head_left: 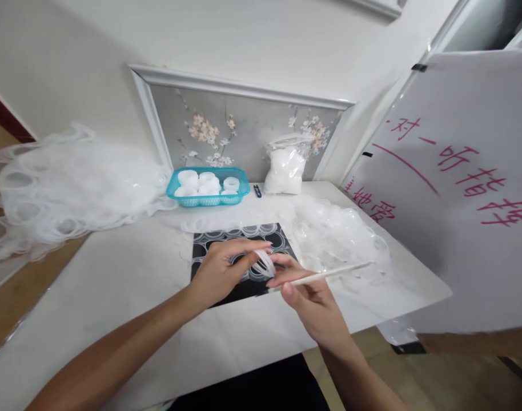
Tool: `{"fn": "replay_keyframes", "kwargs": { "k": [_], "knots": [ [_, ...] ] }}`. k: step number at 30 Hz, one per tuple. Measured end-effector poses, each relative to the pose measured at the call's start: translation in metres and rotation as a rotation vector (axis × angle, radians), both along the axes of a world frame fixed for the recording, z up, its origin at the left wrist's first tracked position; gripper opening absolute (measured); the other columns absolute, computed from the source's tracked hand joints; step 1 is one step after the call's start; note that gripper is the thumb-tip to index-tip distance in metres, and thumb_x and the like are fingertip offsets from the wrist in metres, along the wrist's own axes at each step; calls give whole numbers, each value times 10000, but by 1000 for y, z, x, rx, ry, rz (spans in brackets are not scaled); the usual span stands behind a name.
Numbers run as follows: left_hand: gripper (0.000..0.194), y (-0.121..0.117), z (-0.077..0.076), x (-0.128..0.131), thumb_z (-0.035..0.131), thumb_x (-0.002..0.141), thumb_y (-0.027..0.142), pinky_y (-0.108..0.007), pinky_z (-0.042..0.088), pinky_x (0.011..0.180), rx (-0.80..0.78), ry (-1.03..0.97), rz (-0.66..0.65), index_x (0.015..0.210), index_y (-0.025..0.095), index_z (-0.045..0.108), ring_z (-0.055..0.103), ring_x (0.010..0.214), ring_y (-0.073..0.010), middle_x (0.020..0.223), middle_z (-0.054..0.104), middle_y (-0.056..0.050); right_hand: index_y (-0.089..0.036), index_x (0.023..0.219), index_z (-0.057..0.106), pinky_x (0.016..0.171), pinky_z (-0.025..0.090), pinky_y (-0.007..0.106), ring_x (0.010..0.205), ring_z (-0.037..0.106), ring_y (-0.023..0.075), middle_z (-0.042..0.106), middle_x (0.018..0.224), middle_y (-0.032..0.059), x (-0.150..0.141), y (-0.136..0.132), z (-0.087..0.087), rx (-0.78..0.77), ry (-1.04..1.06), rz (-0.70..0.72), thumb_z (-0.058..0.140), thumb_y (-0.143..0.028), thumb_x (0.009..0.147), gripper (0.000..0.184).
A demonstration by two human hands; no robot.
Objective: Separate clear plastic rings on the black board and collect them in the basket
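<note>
My left hand [224, 269] pinches a small stack of thin clear plastic rings [264, 264] over a black mat [244, 254] on the white table. My right hand [306, 294] touches the same rings with its fingertips and grips a thin white stick [329, 274] that points to the right. More clear rings lie flat in rows on the black mat under my hands.
A blue basket [208, 186] of white rolls stands at the back, a clear bag of white pieces [285, 165] beside it. Piles of clear rings lie at the right [342, 237] and far left [59, 182]. A white board with red writing [458, 182] leans at the right.
</note>
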State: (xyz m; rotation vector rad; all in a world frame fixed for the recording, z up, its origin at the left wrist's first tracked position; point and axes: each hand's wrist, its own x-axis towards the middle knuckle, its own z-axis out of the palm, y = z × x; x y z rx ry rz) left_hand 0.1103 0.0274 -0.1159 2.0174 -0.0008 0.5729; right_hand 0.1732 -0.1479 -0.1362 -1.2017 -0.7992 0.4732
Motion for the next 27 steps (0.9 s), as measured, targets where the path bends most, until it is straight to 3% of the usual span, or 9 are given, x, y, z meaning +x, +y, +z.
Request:
{"fn": "replay_keyframes", "kwargs": {
  "k": [3,5,9,12,16,20,23,27],
  "knots": [
    [146,2,11,-12,590,885,200,-255,515,882,98,-176,65,929,220,727,676,962,-159,968,734,10,-286,805,731,899,467,342,1048,572,197,653,996,41,7,-1,-9,88,155,-83,637,-362,861,133],
    [121,5,16,-18,602,878,158,-265,528,876,125,-257,66,924,206,703,673,984,-161,961,734,5,-263,852,714,749,502,276,827,609,142,641,875,20,21,5,-22,73,450,12,663,-346,843,98],
    [200,12,23,-25,611,846,47,-318,546,866,277,-449,26,967,196,665,662,1019,-181,952,736,-8,-210,968,647,492,430,154,564,555,64,609,712,-21,46,25,-56,-108,1010,200,696,-306,820,183],
    [223,17,29,-28,632,823,21,-331,555,837,408,-558,33,958,194,670,661,1020,-196,943,738,-18,-164,914,604,506,456,163,639,623,89,660,814,29,46,35,-65,-270,1096,281,649,-375,855,224],
    [183,22,35,-31,655,817,37,-336,562,813,488,-630,22,909,194,674,673,993,-205,898,743,-18,-122,980,595,786,536,276,945,672,189,635,1118,127,31,36,-42,-364,984,387,637,-412,856,318],
    [227,24,39,-35,672,784,-2,-334,570,788,508,-675,13,921,179,677,671,988,-208,868,742,-21,-193,1109,597,961,478,398,1088,622,240,575,1248,91,18,33,-5,-218,815,380,663,-430,831,372],
    [275,27,41,-37,679,759,-32,-339,571,789,534,-705,13,940,176,683,666,1000,-213,889,741,-20,-258,1159,618,992,448,412,1217,527,236,539,1331,75,13,32,21,-95,423,387,630,-458,851,368],
    [272,31,44,-40,651,788,-18,-356,566,789,586,-697,36,935,209,682,658,1005,-209,901,738,6,-270,967,701,1119,300,419,1368,366,219,533,1362,43,13,37,51,-107,-147,337,689,-389,816,192]
  ]
}}
